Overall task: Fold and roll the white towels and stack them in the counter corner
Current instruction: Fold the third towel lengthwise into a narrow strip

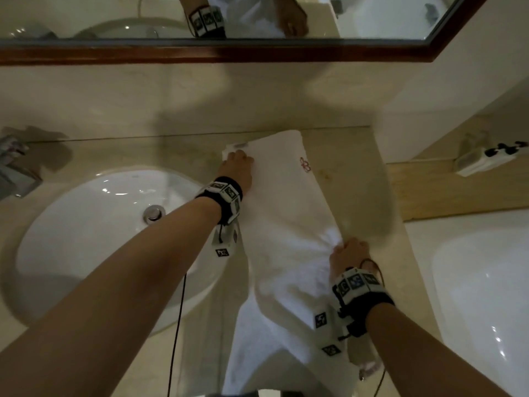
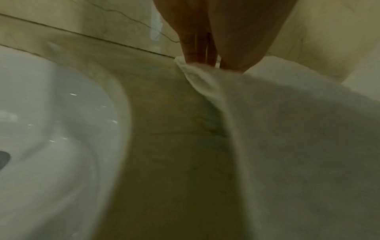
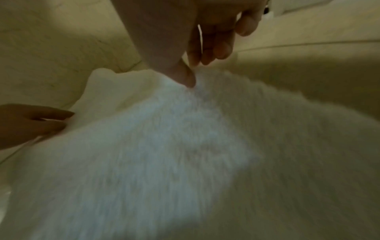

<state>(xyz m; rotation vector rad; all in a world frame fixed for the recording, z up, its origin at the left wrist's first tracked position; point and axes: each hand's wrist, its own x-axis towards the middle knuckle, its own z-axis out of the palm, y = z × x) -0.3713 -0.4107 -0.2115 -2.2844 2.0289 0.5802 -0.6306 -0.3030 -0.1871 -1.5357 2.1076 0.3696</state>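
One white towel point(image 1: 286, 224) with a small red emblem lies lengthwise on the beige counter point(image 1: 349, 167), to the right of the sink. Its near end hangs over the front edge. My left hand point(image 1: 239, 161) is at the towel's far left corner; in the left wrist view its fingers point(image 2: 195, 48) and thumb pinch that corner of the towel point(image 2: 298, 138). My right hand point(image 1: 349, 250) pinches the towel's right edge at mid-length, where the cloth bunches. The right wrist view shows thumb and forefinger point(image 3: 190, 76) nipping the towel point(image 3: 164, 154), with my left hand point(image 3: 30, 123) at the frame's left.
A white oval sink point(image 1: 86, 239) with a chrome drain point(image 1: 153, 214) lies to the left, a tap point(image 1: 17, 170) beyond it. A wood-framed mirror point(image 1: 257, 50) hangs above the back wall. A bathtub point(image 1: 486, 296) sits to the right, below a ledge with a white object point(image 1: 483, 160).
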